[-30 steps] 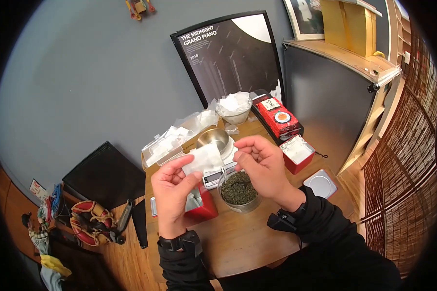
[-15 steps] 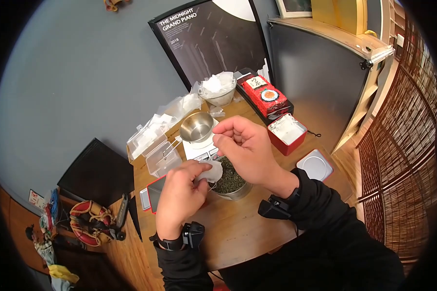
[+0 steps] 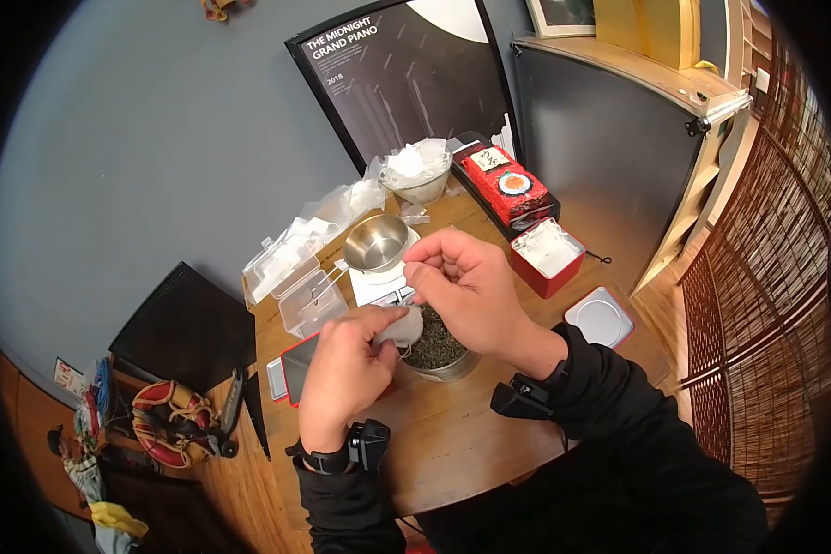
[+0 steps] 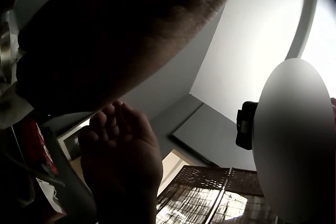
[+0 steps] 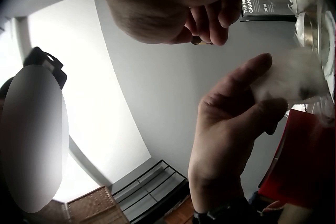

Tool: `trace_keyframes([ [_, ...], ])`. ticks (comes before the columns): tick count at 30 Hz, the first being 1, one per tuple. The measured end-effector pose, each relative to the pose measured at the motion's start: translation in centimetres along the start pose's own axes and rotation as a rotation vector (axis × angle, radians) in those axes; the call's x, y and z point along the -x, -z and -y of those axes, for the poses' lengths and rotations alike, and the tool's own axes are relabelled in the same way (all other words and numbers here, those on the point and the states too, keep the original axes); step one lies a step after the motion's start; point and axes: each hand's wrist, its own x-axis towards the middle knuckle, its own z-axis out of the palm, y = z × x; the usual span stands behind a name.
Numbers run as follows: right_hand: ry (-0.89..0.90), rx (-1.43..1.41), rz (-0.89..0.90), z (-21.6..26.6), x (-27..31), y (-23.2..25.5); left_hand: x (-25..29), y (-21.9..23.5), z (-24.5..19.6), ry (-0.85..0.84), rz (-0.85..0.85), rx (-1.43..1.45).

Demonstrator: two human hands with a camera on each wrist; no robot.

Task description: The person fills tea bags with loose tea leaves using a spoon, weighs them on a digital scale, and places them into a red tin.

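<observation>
My left hand (image 3: 346, 365) pinches a small white tea bag (image 3: 406, 329) between thumb and fingers. The bag hangs at the left side of a round container (image 3: 449, 372) of dark dried tea leaves (image 3: 440, 349) and covers part of it. In the right wrist view the bag (image 5: 294, 74) looks thin and see-through, with a dark spot near its lower edge. My right hand (image 3: 466, 295) is just above and right of the bag, fingers curled, thumb tip close to the index tip. I cannot tell whether it pinches a thin string.
Behind the hands, a steel bowl (image 3: 376, 242) sits on a white scale (image 3: 369, 288). Left of it stands a clear plastic box (image 3: 309, 307). On the right are a red tin (image 3: 554, 283) holding white bags and a lid (image 3: 600, 316). A red package (image 3: 508, 180) lies at the back.
My left hand has turned over and brought the bag down toward the tea container, while the right hand has stayed close above it. In the last half second almost nothing has moved.
</observation>
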Motion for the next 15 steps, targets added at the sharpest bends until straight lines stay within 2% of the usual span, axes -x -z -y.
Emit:
trace_keyframes([
  [5, -0.002, 0.011, -0.004, -0.1, 0.0, 0.0, 0.0, 0.3, 0.1, 0.049, -0.079, -0.020],
  [8, -0.012, 0.019, 0.002, 0.0, 0.1, 0.0, 0.1, 0.3, 0.4, 0.000, -0.101, -0.021],
  [15, -0.017, 0.033, 0.001, -0.3, 0.1, 0.0, 0.1, 0.5, 1.2, -0.016, -0.072, -0.031],
])
